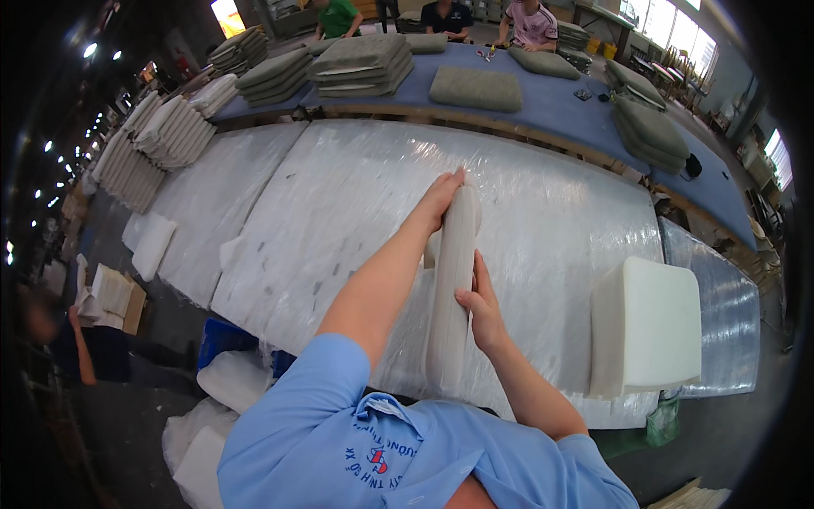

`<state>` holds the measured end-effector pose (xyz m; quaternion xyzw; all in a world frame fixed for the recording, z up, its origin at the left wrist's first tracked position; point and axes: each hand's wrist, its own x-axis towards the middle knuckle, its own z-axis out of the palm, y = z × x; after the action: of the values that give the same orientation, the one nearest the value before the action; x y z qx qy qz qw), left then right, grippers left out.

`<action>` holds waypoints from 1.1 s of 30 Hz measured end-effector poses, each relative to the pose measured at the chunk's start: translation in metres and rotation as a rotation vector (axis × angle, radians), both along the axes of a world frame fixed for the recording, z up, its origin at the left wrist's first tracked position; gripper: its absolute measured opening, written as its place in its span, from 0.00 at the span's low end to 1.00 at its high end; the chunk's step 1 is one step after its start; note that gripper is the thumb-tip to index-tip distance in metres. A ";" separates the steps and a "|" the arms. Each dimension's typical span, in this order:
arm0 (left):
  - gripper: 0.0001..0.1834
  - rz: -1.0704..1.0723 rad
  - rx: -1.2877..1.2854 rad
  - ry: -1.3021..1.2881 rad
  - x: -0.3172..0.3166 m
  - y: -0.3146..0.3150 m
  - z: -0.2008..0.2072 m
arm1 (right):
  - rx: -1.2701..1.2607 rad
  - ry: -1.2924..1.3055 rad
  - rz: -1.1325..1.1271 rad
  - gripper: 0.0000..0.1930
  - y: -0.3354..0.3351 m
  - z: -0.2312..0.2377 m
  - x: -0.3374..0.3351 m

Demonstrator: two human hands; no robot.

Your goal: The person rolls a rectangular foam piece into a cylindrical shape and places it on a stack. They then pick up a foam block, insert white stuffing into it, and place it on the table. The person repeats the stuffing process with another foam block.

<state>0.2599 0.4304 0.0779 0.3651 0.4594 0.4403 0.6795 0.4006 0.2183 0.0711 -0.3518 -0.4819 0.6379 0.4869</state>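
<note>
A pale beige-grey seat cushion (449, 293) stands on its narrow edge over the plastic-wrapped work surface (339, 204), its long side running away from me. My left hand (443, 197) is closed round its far end. Farther down the right side, my right hand (483, 307) grips it, with the thumb on the edge facing me and the fingers along the right face. The cushion hides part of both hands' fingers and its own left face. To the right of it is a stack of white foam pads (649, 327).
Beyond the surface runs a long blue-covered table (560, 106) bearing grey-green cushions (475, 89) and stacks of them (360, 66). Several people are behind it. Piled pads (174, 131) stand at far left. A blue bin (225, 339) and plastic-wrapped pieces (233, 377) are at lower left.
</note>
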 end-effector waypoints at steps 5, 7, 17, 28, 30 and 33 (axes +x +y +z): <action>0.37 -0.166 -0.036 -0.131 0.000 0.008 -0.022 | 0.032 -0.102 -0.039 0.45 0.022 -0.003 0.018; 0.32 -0.228 0.027 -0.073 -0.015 0.016 -0.023 | 0.009 -0.123 -0.067 0.44 0.052 -0.005 0.012; 0.16 -0.312 0.273 -0.105 -0.022 0.040 -0.015 | 0.002 -0.237 -0.219 0.24 0.259 -0.020 0.017; 0.27 -0.325 0.126 0.091 -0.033 0.020 -0.008 | 0.095 -0.344 -0.481 0.26 0.274 -0.009 -0.015; 0.28 -0.181 0.136 0.138 -0.022 0.012 -0.010 | 0.155 -0.448 -0.512 0.26 0.278 -0.007 -0.015; 0.30 0.010 0.172 0.190 -0.007 0.000 -0.015 | 0.285 -0.623 -0.588 0.25 0.280 -0.010 -0.013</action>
<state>0.2530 0.4307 0.0631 0.4599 0.4841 0.4449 0.5968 0.3872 0.4988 0.0615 -0.5784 -0.5681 0.2633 0.5229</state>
